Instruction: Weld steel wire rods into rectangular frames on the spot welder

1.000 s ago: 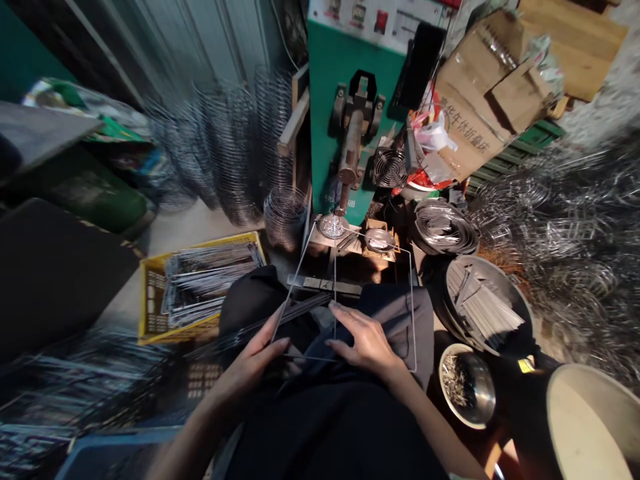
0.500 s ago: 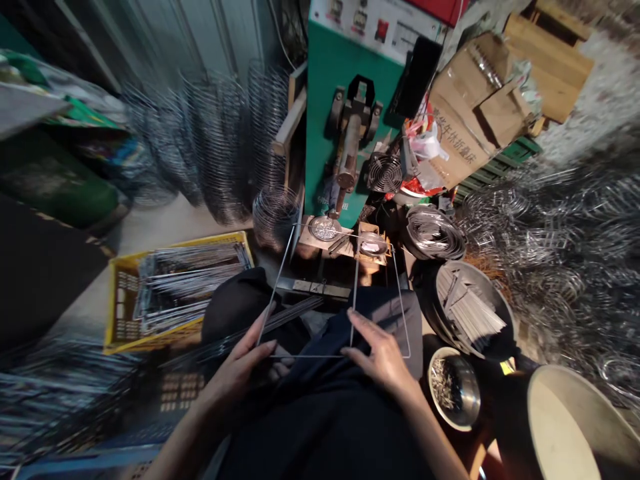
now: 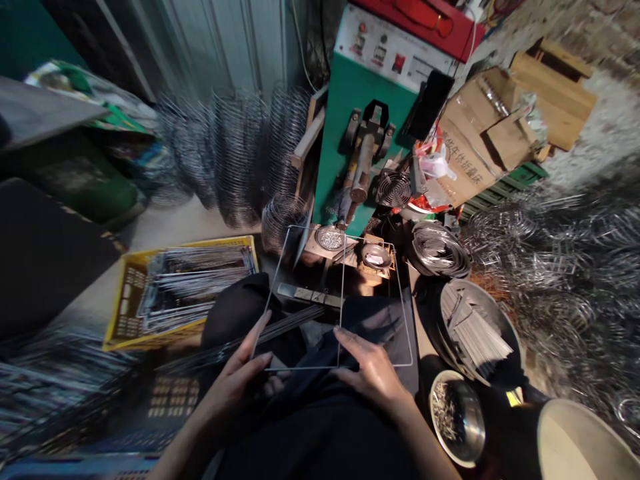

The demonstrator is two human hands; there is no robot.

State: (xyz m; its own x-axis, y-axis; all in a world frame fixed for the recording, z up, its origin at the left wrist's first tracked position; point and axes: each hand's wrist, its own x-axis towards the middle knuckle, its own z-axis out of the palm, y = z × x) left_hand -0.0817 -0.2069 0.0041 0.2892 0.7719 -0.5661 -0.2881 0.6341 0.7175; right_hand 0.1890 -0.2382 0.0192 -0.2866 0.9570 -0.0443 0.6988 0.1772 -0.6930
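A thin rectangular wire frame (image 3: pixel 404 313) is held tilted over my lap, its far side near the base of the green machine. A separate-looking straight wire (image 3: pixel 343 280) crosses it from far side to near side, about midway. My left hand (image 3: pixel 243 377) is closed round the frame's near left corner, thumb on the near wire. My right hand (image 3: pixel 373 367) pinches the crossing wire near its close end, between thumb and forefinger. Whether the crossing wire is fixed to the frame I cannot tell. Several loose wire rods (image 3: pixel 293 321) lie across my left leg.
Ahead stands a green machine (image 3: pixel 333 160) with a metal arm (image 3: pixel 361 177). A yellow crate (image 3: pixel 117 300) of wire pieces is at left. On the right are a basin (image 3: pixel 517 333) of metal strips, a steel bowl (image 3: pixel 475 427) of small parts, and piled wire frames (image 3: pixel 545 247).
The crossing wire and my right hand have shifted left relative to the frame. My left hand keeps its hold at the corner. The head view has tilted slightly upward.
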